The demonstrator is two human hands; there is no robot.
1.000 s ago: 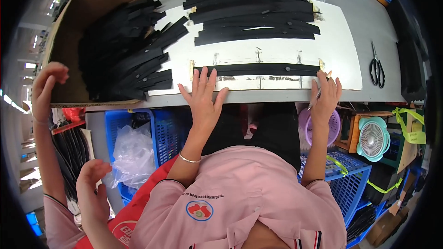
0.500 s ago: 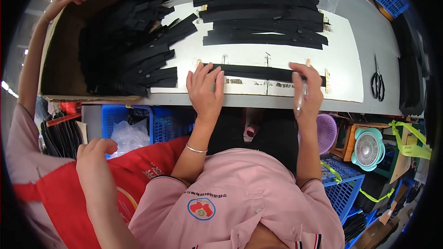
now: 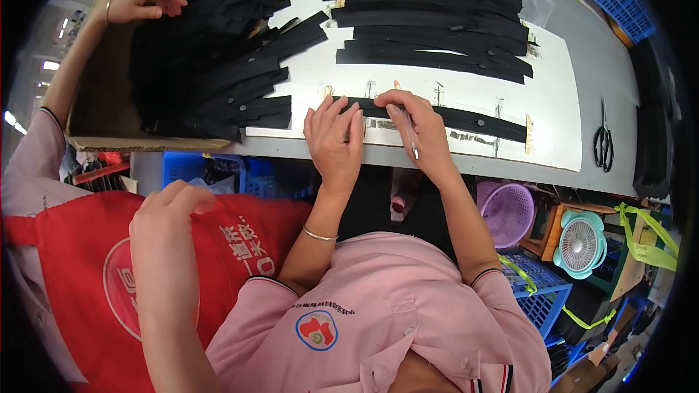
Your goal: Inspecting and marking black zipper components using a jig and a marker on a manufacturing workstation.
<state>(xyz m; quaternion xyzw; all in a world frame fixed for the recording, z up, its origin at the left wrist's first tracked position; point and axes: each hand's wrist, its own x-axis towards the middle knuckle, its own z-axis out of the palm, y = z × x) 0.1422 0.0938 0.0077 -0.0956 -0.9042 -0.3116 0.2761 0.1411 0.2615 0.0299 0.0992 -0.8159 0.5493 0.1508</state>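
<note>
A black fabric strip (image 3: 473, 119) lies lengthwise along the near part of a white board (image 3: 557, 102) that bears dark marks. My left hand (image 3: 335, 142) rests flat on the strip's left end, fingers extended. Just to its right, my right hand (image 3: 426, 131) has its fingertips at the strip and keeps a slim pale pen (image 3: 413, 142) in its grip. The pen's writing point is hard to make out. Farther back on the board, several similar black strips (image 3: 437, 11) lie in stacked rows.
At left, a cardboard box (image 3: 102, 94) on its side holds a heap of black strips (image 3: 196, 65). A co-worker's hand (image 3: 149, 4) reaches over it; their other hand (image 3: 171, 207) is near my left arm. Black-handled scissors (image 3: 603, 147) lie on the grey table (image 3: 619, 87) at right.
My right hand has slid left along the strip with the pen, from its right end to beside my left hand. The co-worker's far hand has moved right over the box.
</note>
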